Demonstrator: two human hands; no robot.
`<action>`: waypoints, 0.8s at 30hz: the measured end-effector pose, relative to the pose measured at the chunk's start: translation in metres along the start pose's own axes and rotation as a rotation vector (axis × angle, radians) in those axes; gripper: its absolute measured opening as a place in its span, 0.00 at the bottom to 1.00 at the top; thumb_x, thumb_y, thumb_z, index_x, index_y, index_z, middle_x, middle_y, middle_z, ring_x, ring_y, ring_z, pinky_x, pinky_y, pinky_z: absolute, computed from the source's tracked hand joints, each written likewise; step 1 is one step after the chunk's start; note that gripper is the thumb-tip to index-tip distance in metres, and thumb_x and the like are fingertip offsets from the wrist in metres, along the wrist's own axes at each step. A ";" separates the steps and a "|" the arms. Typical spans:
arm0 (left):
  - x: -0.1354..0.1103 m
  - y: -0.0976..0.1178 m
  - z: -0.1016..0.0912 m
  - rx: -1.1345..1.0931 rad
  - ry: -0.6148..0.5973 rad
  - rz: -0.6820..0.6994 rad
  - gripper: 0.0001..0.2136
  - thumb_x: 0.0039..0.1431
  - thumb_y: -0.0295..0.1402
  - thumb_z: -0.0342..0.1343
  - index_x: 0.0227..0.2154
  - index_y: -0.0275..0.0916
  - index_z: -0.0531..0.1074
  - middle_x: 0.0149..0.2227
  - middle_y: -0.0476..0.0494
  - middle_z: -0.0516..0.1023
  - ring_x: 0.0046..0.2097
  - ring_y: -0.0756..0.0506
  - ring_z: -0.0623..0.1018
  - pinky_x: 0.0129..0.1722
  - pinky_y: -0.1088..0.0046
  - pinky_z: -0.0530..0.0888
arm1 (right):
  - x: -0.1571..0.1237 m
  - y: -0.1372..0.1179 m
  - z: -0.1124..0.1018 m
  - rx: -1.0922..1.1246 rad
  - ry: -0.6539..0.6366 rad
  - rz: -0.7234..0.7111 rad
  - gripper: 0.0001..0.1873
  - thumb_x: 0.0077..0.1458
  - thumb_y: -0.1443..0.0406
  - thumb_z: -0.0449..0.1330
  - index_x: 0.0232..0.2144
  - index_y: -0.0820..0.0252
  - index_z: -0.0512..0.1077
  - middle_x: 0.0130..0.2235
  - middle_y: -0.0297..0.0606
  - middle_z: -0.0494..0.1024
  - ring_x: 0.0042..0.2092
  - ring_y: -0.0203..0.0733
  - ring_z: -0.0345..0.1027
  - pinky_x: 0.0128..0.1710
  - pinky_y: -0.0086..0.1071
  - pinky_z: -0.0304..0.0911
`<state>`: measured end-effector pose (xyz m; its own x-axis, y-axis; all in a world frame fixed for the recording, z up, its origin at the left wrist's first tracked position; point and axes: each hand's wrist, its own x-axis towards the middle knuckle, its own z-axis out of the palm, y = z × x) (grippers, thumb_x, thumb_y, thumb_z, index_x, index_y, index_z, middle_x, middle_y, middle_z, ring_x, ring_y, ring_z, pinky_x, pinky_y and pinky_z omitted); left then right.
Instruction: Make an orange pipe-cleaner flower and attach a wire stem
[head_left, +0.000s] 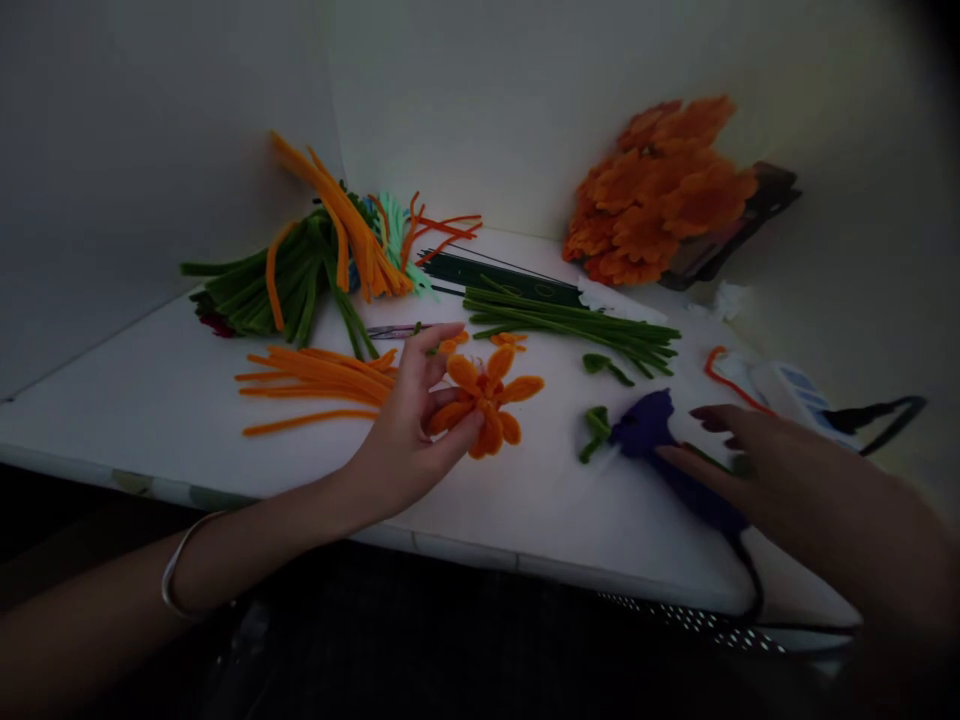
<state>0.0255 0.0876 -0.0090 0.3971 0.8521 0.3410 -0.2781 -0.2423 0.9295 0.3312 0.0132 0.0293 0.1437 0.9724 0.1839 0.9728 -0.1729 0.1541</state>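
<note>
My left hand (409, 420) pinches an orange pipe-cleaner flower (489, 425) between thumb and fingers, its petals spread and facing up. On the right, my right hand (780, 480) is held over a dark purple glue gun (651, 425), thumb and fingers apart; the thumb overlaps the gun's body in the picture, and I cannot tell if it touches. A small twisted green pipe-cleaner piece (596, 432) lies at the gun's nozzle end, with a green leaf-shaped piece (606, 368) behind it. Small orange petal pieces (510, 341) lie just beyond the flower.
Orange pipe cleaners (315, 378) lie left of my left hand, with a green bundle (300, 270) behind. Green stems (574, 325) and dark thin sticks (499, 277) lie mid-table. Orange flowers (652, 200) stand back right. Tweezers (394, 331) and a white power strip (802, 400) are also there.
</note>
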 end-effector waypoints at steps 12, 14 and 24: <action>0.000 -0.002 -0.001 0.034 -0.057 -0.209 0.30 0.55 0.24 0.55 0.57 0.47 0.49 0.50 0.44 0.59 0.43 0.51 0.74 0.44 0.71 0.74 | 0.119 -0.126 -0.015 0.073 -0.094 -0.363 0.13 0.59 0.65 0.54 0.43 0.59 0.75 0.43 0.46 0.79 0.42 0.50 0.72 0.34 0.35 0.61; 0.000 -0.002 0.000 0.045 -0.089 -0.185 0.29 0.56 0.23 0.54 0.57 0.47 0.49 0.47 0.46 0.60 0.42 0.51 0.73 0.44 0.71 0.74 | 0.131 -0.133 -0.003 0.078 -0.115 -0.392 0.11 0.60 0.64 0.54 0.40 0.60 0.75 0.41 0.46 0.79 0.41 0.50 0.72 0.32 0.34 0.60; 0.001 -0.002 -0.002 0.029 -0.151 -0.256 0.30 0.55 0.23 0.53 0.58 0.45 0.47 0.43 0.46 0.61 0.44 0.48 0.71 0.41 0.70 0.73 | 0.119 -0.112 -0.006 0.320 0.129 -0.486 0.08 0.55 0.70 0.55 0.36 0.61 0.74 0.34 0.40 0.76 0.32 0.40 0.68 0.34 0.32 0.61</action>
<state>0.0250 0.0898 -0.0104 0.5776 0.8089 0.1100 -0.1278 -0.0435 0.9908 0.2385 0.1477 0.0398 -0.3351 0.8982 0.2846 0.9310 0.3621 -0.0465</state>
